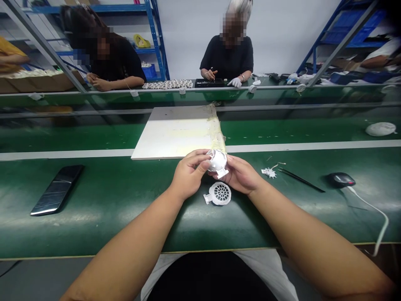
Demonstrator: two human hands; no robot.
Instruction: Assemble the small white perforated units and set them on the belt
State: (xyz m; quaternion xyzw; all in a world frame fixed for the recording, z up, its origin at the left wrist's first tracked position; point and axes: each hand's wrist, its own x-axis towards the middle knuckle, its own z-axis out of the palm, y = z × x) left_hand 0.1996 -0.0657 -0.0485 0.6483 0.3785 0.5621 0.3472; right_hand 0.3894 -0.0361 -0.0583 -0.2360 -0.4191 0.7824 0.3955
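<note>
A small white plastic housing [217, 161] is held between both my hands above the green table [125, 196]. My left hand [188, 173] pinches it from the left with thumb and fingers closed on it. My right hand [241, 174] cups it from the right and below. Just beneath the hands, a round white grille part [218, 194] lies flat on the table. A white board [175, 133] with yellowish residue along its right edge lies right behind the hands.
A black phone [58, 189] lies at the left. To the right are a small white gear-like piece [269, 171], black tweezers [300, 179], a black device with a white cable [341, 179] and a white round object [380, 128]. Two people work at the far bench.
</note>
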